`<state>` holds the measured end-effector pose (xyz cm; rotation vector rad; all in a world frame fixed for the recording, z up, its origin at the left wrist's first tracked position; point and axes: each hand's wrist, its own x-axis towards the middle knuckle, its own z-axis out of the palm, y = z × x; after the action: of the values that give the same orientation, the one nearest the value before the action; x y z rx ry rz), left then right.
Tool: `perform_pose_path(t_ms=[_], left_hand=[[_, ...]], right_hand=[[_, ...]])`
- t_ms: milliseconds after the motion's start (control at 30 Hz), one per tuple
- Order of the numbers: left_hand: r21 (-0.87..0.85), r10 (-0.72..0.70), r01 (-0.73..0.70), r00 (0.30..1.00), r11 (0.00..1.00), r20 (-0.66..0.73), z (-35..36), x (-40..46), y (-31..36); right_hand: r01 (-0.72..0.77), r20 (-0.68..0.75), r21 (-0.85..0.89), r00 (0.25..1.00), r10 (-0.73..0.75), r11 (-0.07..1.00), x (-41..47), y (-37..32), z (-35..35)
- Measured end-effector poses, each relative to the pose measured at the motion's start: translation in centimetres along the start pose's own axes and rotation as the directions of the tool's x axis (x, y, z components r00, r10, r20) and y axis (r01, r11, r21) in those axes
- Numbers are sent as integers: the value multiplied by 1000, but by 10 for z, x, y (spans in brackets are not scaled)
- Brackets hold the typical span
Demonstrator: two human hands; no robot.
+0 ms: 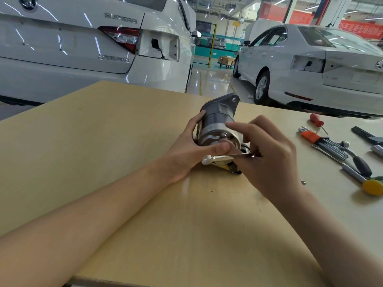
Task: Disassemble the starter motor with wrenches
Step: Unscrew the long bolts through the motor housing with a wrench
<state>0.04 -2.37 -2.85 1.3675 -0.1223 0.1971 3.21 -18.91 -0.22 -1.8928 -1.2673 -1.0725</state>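
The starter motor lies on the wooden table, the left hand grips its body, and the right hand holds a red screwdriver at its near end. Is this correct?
Not quite. In the head view the right hand holds a slim silver wrench, not a red screwdriver; the red-handled screwdriver lies untouched on the table to the right. The rest is correct: the left hand grips the starter motor body.

Starter motor [215, 125] is showing grey metal, unpatterned. Wrench [226, 158] is presenting bright silver. Worktop [103, 141] is appearing plain pale tan. Hex key set [317, 139] is showing an orange holder. Screwdriver [317, 120] is displaying a red handle. Cars [323, 65] are appearing white.
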Motion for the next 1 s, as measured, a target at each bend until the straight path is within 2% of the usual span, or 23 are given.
perform_pose_path(t_ms=[100, 300, 500, 667, 767, 900, 1000], left_hand=[[9, -4, 4, 1000, 1000, 1, 0, 0, -1], [-45, 6, -6, 1000, 999, -15, -1, -1, 1], [-50, 17, -17, 1000, 999, -1, 1, -1, 2], [-66, 26, -25, 999, 997, 23, 0, -1, 0], [-24, 37, -36, 999, 999, 28, 0, -1, 0], [-133, 8, -10, 1000, 991, -14, 3, 0, 3], [-204, 7, -7, 1000, 979, 1, 4, 0, 7]], right_hand=[[-34, -29, 11, 999, 34, 999, 2, -1, 0], [107, 44, -33, 993, -105, 994, -2, 0, 2], [-68, 15, 14, 998, 68, 998, 0, -4, 1], [-108, 43, -15, 993, 109, 994, 3, -13, 0], [-247, 86, 11, 966, 245, 969, 7, -20, 2], [-352, 164, 1, 924, 347, 936, 13, -27, 5], [-365, 194, -32, 911, 364, 930, 15, -29, 4]])
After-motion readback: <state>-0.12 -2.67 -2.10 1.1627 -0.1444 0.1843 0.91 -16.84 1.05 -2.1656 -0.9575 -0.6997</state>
